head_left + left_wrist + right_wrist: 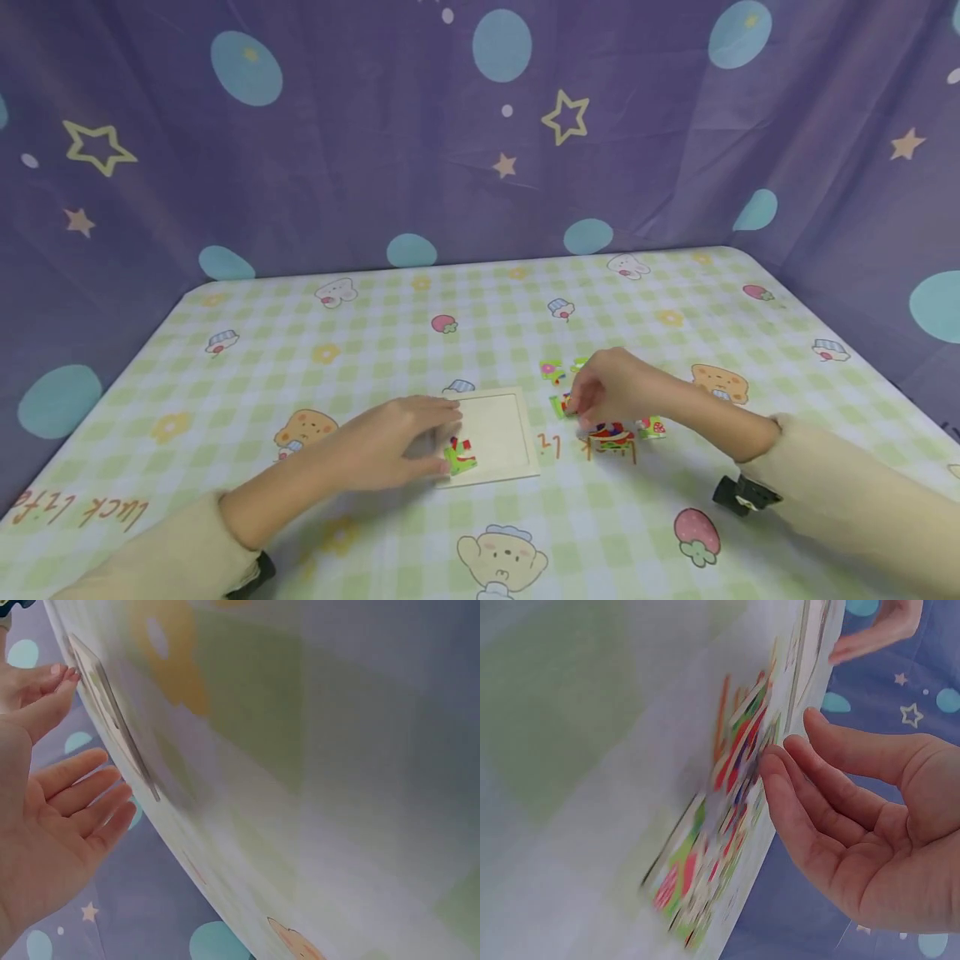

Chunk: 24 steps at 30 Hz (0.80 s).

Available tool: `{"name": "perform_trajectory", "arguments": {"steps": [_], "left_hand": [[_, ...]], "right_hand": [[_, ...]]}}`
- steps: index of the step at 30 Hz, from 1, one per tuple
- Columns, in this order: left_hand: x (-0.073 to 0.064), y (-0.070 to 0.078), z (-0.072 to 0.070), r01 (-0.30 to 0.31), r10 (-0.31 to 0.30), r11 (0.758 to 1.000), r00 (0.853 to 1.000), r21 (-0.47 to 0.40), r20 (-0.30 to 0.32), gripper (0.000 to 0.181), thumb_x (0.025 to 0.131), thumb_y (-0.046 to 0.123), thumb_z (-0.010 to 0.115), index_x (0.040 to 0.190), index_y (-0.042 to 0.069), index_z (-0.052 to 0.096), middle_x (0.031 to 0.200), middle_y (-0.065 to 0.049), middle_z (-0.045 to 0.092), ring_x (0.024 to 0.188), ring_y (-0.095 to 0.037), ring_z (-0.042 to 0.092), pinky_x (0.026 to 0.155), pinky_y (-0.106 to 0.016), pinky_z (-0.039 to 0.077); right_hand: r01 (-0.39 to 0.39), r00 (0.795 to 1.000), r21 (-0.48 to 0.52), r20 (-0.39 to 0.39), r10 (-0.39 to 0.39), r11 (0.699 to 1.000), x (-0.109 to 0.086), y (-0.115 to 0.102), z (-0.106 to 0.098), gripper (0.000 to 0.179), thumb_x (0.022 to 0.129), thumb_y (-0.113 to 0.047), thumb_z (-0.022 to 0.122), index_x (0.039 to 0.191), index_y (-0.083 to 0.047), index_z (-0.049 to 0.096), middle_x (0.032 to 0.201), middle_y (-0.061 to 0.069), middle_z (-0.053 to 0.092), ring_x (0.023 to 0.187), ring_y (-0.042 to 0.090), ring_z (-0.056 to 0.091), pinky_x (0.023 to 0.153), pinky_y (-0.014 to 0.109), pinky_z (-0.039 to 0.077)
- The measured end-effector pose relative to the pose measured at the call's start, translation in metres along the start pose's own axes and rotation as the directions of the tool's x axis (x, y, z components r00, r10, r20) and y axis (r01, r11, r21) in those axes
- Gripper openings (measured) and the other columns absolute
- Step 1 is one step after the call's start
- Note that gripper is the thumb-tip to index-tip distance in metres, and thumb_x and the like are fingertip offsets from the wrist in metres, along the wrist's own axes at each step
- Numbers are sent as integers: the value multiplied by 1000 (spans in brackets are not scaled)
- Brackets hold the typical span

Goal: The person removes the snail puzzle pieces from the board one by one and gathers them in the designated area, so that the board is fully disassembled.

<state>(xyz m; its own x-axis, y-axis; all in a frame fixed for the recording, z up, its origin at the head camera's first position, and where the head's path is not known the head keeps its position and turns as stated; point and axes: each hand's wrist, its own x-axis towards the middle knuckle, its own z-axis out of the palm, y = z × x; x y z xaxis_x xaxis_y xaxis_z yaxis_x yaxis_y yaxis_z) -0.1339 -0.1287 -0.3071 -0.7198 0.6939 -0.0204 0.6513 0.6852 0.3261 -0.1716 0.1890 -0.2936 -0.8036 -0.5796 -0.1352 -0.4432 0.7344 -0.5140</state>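
A shallow pale wooden puzzle frame lies on the table with a green, red and white jigsaw piece in its lower left corner. My left hand is at the frame's left side, fingers extended over the upper left edge and thumb close to that piece. In the left wrist view, the fingers of this hand are spread and hold nothing. My right hand reaches down over loose jigsaw pieces right of the frame. The right wrist view shows its fingertips right at the pieces, thumb apart from them.
More jigsaw pieces lie around the right hand, including a green one with a pink flower and one at the right. A checked cloth with printed cartoons covers the table. Behind hangs a purple curtain.
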Motion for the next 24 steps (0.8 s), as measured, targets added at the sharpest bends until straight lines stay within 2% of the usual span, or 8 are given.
{"name": "perform_trajectory", "arguments": {"steps": [3,8,11,15,20,24], "left_hand": [[2,-2,1,21,-21,1000,1000,3,14,65,84,38,72,138,8,52,148,-13,46,139,-31,44,114,-48,38],[4,-4,4,43,-44,999,998,3,49,76,84,41,72,143,4,43,153,-15,37,143,-30,37,116,-48,35],[4,-4,5,90,-89,996,993,-2,80,80,84,43,71,146,3,39,156,-14,32,145,-30,33,118,-48,32],[5,-5,6,147,-143,989,983,-30,118,83,84,45,70,148,4,35,159,-12,26,147,-28,28,119,-47,29],[7,-6,6,150,-144,988,981,-33,131,84,84,45,70,147,3,36,158,-13,26,146,-30,30,119,-48,30],[9,-7,4,148,-144,989,980,-18,139,85,84,47,69,147,2,35,158,-14,26,145,-31,32,118,-48,31]], "right_hand": [[32,999,14,4,-32,999,7,-6,4,9,75,-7,80,81,-9,72,75,-2,73,64,1,60,61,15,52],[98,995,27,11,-98,995,19,-14,11,11,74,-5,80,83,-7,73,77,0,73,67,1,62,64,14,53],[123,992,23,23,-124,992,26,-23,15,12,74,-5,80,83,-7,74,78,0,73,68,1,62,65,13,53],[110,992,29,56,-112,994,35,-37,22,11,75,-7,80,83,-9,74,78,-1,73,68,1,60,65,13,52],[98,991,33,86,-101,995,46,-49,30,13,74,-7,81,85,-10,74,76,-2,71,66,1,58,63,13,51],[114,987,0,111,-113,993,52,-56,34,15,73,-7,82,86,-9,73,74,-3,69,64,2,56,61,12,49]]}}
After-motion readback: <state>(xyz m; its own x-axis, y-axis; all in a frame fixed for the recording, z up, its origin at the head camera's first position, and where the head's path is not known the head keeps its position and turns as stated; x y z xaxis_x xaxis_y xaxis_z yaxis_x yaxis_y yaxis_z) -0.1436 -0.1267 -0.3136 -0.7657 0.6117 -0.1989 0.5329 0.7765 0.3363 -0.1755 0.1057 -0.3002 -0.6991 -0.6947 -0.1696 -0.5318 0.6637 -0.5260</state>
